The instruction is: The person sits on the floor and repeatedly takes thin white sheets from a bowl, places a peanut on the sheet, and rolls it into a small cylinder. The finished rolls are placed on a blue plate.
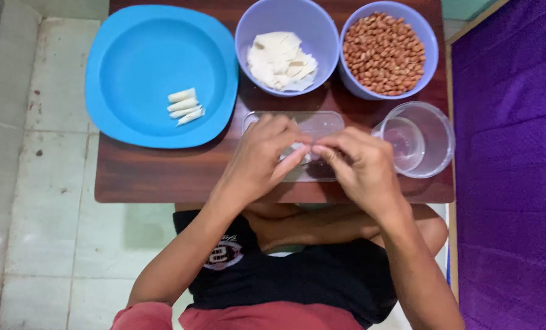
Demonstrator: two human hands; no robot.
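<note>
Wrapper piece (298, 148), a small pale scrap, was pinched between the fingertips of both hands above the clear rectangular tray (322, 124) at the middle of the dark wooden table (163, 174). The left hand (262, 156) gripped it from the left with thumb and forefinger closed on it; the right hand (359, 164) met it from the right, fingers curled and pressed onto the same scrap. Most of the piece was hidden by the fingers, so its exact fold could not be told.

Behind the hands stood a lavender bowl of cut wrapper squares (282, 61) and, just beside it on the right, a second lavender bowl of red-skinned peanuts (384, 54). A blue plate (132, 73) at the left bore four finished white rolls (185, 106) lying side by side. A clear cup holding water (421, 139) stood near the right hand, at the table's right edge.

As a judgement: the rolling appeared to be under way. It would be done well by keeping both pinches even, turning the wrapper tightly around its filling, holding it over the tray, and sealing the loose edge firmly so that the roll matched those on the plate.
</note>
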